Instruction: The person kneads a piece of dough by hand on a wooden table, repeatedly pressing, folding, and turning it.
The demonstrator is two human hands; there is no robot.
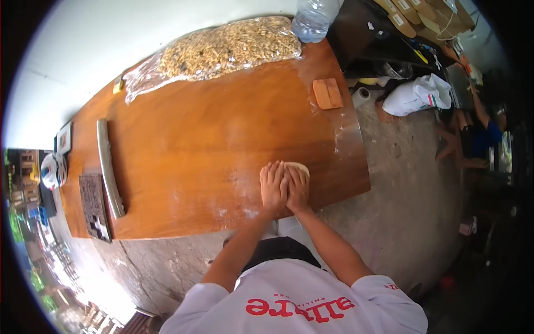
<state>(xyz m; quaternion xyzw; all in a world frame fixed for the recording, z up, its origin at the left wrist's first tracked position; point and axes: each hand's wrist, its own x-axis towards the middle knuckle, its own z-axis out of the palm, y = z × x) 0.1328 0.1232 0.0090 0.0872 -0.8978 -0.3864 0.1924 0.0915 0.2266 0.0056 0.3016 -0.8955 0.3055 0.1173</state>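
Note:
A pale, flat, rounded piece (pixel 301 166) lies on the brown wooden table (pixel 183 145) near its front right edge, mostly covered by my hands. My left hand (pixel 273 181) and my right hand (pixel 297 183) press down on it side by side, thumbs touching. Their fingers are stretched out and point away from me. Which material the piece is made of, I cannot tell. Faint white smudges mark the tabletop around my hands.
At the back lie a clear bag of brown flakes (pixel 233 47) and a water bottle (pixel 313 21). An orange block (pixel 327 93) sits back right. Left are a grey rod (pixel 108 167) and a dark carved board (pixel 93 206). Another person (pixel 489 136) is far right.

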